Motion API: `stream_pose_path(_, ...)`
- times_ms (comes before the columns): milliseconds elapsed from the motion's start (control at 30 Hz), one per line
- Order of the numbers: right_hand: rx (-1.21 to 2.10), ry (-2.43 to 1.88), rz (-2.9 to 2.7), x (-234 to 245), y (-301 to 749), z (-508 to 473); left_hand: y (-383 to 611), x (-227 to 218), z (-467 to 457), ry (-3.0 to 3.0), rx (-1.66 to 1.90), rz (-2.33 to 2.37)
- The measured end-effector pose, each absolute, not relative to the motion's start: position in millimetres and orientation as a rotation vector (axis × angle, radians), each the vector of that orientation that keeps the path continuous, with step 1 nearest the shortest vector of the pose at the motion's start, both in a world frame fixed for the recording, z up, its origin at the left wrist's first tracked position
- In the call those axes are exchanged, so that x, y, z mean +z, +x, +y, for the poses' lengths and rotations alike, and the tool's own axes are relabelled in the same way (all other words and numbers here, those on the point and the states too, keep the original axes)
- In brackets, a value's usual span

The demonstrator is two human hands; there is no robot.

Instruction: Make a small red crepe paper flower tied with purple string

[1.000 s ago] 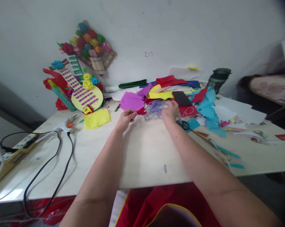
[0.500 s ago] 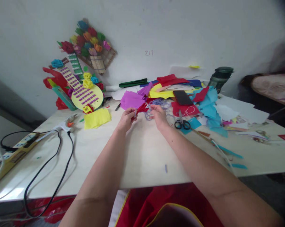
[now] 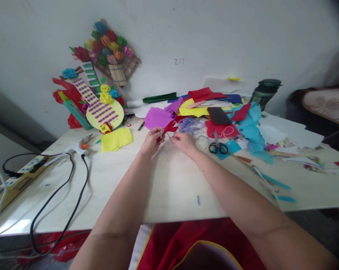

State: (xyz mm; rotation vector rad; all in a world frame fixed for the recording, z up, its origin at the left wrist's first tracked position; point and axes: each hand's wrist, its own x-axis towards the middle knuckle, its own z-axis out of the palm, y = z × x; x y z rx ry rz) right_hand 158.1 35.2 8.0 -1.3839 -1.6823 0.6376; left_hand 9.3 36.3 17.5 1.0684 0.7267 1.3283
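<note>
My left hand is closed on a gathered bunch of red crepe paper, whose loose ends fan out to the right. Purple yarn runs from this bunch to my right hand, which pinches the strand between thumb and fingers. Just behind my right hand lies a loose tangle of purple yarn on the table. A purple paper sheet lies beyond my left hand. Black-handled scissors rest to the right of my right hand.
A glue gun with a black cord lies at left by a power strip. A flower-decorated paper guitar leans at the back left. A phone, coloured papers and a dark bottle stand or lie at back right.
My right hand has moved slightly left and down, nearer my left hand, and its fingers have closed in on the yarn. My left hand still grips the red paper.
</note>
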Motion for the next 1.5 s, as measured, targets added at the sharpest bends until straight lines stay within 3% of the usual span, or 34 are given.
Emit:
stream_pose_path(233, 1.371, -0.864, -1.197, 3, 146, 35, 13, 17, 34, 1.071, 1.306, 0.721)
stream_pose_path(333, 1.510, -0.873, -1.031, 3, 147, 34, 15, 17, 35, 1.084, 1.292, 0.708)
stream_pose_path(600, 1.442, -1.067, -1.035, 8, 149, 30, 18, 17, 34, 1.098, 1.271, 0.677)
stream_pose_path(967, 1.527, -0.855, -1.129, 7, 151, 30, 19, 18, 33, 1.089, 1.288, 0.681)
stream_pose_path(1500, 1.400, -0.899, -0.980, 3, 148, 34, 16, 17, 36, 1.071, 1.248, 0.597)
